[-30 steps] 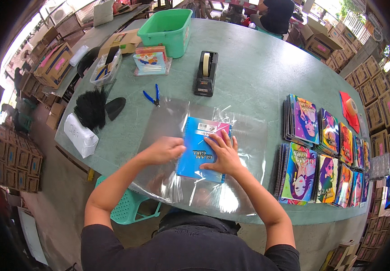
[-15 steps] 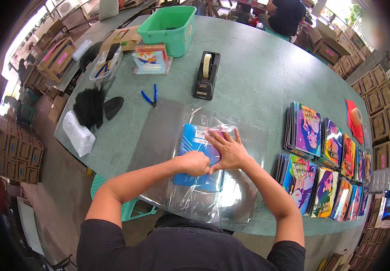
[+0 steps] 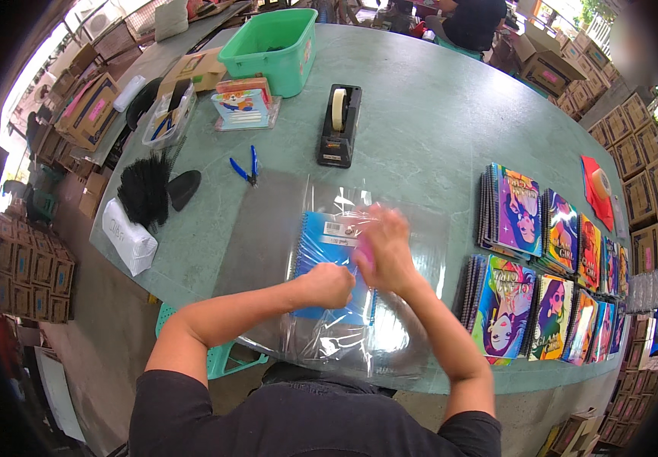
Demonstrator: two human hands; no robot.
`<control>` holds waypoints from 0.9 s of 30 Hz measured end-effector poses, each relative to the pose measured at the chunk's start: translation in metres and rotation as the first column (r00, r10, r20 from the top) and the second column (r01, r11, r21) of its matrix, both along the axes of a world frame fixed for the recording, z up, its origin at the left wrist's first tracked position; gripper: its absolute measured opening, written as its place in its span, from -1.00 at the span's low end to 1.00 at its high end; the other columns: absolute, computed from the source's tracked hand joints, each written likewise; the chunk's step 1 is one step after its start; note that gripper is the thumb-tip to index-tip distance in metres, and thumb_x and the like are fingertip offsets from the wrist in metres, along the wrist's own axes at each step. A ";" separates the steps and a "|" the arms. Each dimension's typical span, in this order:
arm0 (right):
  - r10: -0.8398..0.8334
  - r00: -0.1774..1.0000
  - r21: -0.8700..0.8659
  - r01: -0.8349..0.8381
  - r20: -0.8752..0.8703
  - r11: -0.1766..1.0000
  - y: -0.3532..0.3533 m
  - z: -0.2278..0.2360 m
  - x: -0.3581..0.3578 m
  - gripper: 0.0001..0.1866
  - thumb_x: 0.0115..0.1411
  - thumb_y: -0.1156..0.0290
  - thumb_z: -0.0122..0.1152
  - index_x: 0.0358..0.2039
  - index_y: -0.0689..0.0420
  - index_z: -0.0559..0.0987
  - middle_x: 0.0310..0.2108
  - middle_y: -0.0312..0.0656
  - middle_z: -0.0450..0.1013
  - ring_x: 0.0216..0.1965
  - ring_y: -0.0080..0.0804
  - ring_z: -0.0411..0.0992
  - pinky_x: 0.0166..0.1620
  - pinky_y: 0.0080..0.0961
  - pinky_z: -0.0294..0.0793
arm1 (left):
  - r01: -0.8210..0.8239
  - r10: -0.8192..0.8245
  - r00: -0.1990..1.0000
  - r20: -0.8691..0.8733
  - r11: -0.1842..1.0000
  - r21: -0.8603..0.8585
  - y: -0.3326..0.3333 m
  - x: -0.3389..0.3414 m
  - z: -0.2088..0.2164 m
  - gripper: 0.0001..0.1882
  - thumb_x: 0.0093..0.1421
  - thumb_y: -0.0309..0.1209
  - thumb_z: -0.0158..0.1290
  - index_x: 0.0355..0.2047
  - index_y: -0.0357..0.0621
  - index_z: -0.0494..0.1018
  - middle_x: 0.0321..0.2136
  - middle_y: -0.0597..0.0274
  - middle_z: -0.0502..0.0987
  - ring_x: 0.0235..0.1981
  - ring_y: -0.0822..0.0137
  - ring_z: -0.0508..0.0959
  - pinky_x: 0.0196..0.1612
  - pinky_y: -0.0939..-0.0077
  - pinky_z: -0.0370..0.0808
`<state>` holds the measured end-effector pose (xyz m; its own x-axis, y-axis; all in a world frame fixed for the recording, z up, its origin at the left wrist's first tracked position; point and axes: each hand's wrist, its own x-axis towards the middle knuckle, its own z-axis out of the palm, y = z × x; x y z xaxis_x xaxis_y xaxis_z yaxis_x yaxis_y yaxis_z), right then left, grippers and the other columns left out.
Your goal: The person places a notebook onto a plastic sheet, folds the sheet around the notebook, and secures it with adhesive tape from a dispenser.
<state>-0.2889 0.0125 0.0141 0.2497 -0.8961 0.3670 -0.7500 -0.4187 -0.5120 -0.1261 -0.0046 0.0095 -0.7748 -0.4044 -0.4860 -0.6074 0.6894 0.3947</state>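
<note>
Spiral notebook (image 3: 311, 247) under clear film (image 3: 416, 225) by the table's (image 3: 428, 107) near edge; over it, I see the left hand (image 3: 327, 286) fisted just beside the right hand (image 3: 387, 253), too blurred to read. Far-left edge: green tub (image 3: 289, 72), something dark inside; clear tray (image 3: 163, 139) with blue and black items.

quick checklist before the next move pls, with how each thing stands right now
1. Blue notebook covered by clear film: ok, creases and glare run across its cover.
2. Film smooth: not ok, it is wrinkled over and around the notebook.
3. Left hand gripping film: cannot tell, the fingers are curled in and their tips are hidden.
4. Right hand pressing on the notebook: cannot tell, it is motion-blurred above the right side.
5. Tape dispenser loaded: ok, a roll sits in it.
6. Stacked notebooks away from the film: ok, they stand apart on the right.
</note>
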 end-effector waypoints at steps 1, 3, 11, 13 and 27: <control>0.230 0.954 0.092 -0.216 -0.191 0.972 0.017 0.021 -0.003 -0.08 -0.24 0.22 0.42 0.20 -0.26 0.21 0.25 -0.34 0.10 0.29 -0.14 -0.09 0.25 0.05 -0.19 | -0.002 0.002 0.999 -0.039 1.000 -0.002 0.004 0.005 -0.004 -0.66 -0.02 -0.27 -0.02 -0.38 -0.35 0.48 -0.43 -0.20 0.52 -0.34 -0.05 0.56 -0.21 0.15 0.50; 0.459 0.820 0.309 -0.363 -0.344 0.879 0.028 0.027 -0.010 -0.04 -0.25 0.21 0.42 0.22 -0.28 0.16 0.22 -0.42 0.14 0.29 -0.17 -0.07 0.25 0.06 -0.19 | -0.016 0.016 1.000 -0.022 1.000 -0.004 0.013 0.003 0.007 -0.60 -0.04 -0.25 0.00 -0.35 -0.41 0.46 -0.41 -0.21 0.52 -0.32 -0.06 0.55 -0.21 0.16 0.50; 0.387 0.826 0.477 -0.168 -0.410 0.863 0.036 0.009 -0.012 -0.16 -0.19 0.09 0.33 0.19 -0.33 0.24 0.19 -0.56 0.19 0.27 -0.27 -0.02 0.22 0.04 -0.16 | 0.013 0.057 0.981 -0.187 0.935 0.355 -0.017 0.035 0.024 -0.50 0.05 0.03 0.05 -0.36 -0.25 0.48 -0.37 -0.04 0.50 -0.24 0.07 0.51 -0.17 0.27 0.43; 0.321 0.847 0.426 -0.127 -0.423 0.896 0.043 0.001 -0.012 -0.28 -0.15 0.09 0.30 0.12 -0.32 0.34 0.18 -0.61 0.19 0.25 -0.31 0.02 0.21 0.03 -0.15 | -0.472 0.609 0.721 -0.330 0.781 0.410 -0.067 0.062 0.011 -0.67 0.09 -0.14 0.11 -0.45 -0.20 0.49 -0.47 0.00 0.50 -0.32 0.13 0.51 -0.23 0.29 0.42; 0.213 0.919 0.436 -0.051 -0.332 0.899 0.057 -0.004 0.000 -0.28 -0.21 -0.02 0.29 0.07 -0.28 0.40 0.16 -0.61 0.23 0.22 -0.30 0.03 0.21 -0.18 -0.06 | -0.782 0.546 0.623 -0.560 0.403 -0.476 -0.201 0.134 -0.056 -0.76 0.08 -0.30 0.07 -0.36 -0.25 0.46 -0.26 0.09 0.46 -0.16 0.08 0.41 -0.13 0.23 0.41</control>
